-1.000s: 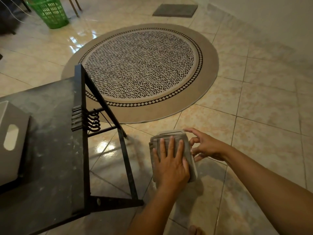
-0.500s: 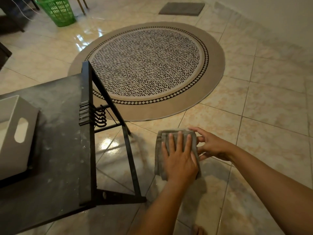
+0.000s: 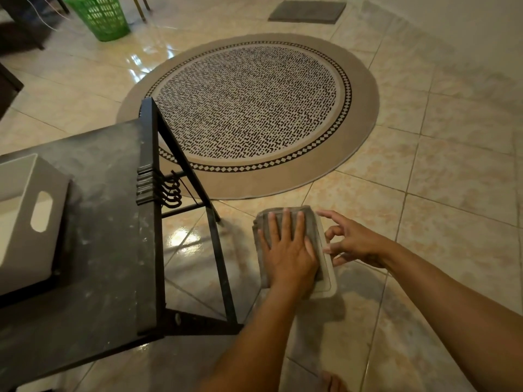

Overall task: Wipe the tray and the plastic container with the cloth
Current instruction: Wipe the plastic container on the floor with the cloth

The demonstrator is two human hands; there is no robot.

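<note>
A pale plastic container [image 3: 329,281] is held above the tiled floor, just right of the table. A folded grey cloth [image 3: 313,222] covers most of its top. My left hand [image 3: 285,250] lies flat on the cloth with fingers spread, pressing it down. My right hand [image 3: 353,241] is at the container's right rim; thumb and lower fingers touch the edge and the index finger sticks out. Only the right and near rim of the container show. A pale grey tray [image 3: 17,222] with a handle slot sits on the table at the far left.
A dark, dusty table [image 3: 107,222] with black metal legs fills the left. A round patterned rug [image 3: 249,108] lies ahead on the glossy tiles. Far back stand a green basket [image 3: 99,15] and a grey mat [image 3: 307,11]. A wall runs along the right.
My left hand and the cloth have slid left, baring the container's right and near rim. My right index finger has lifted off the edge. The view has shifted slightly.
</note>
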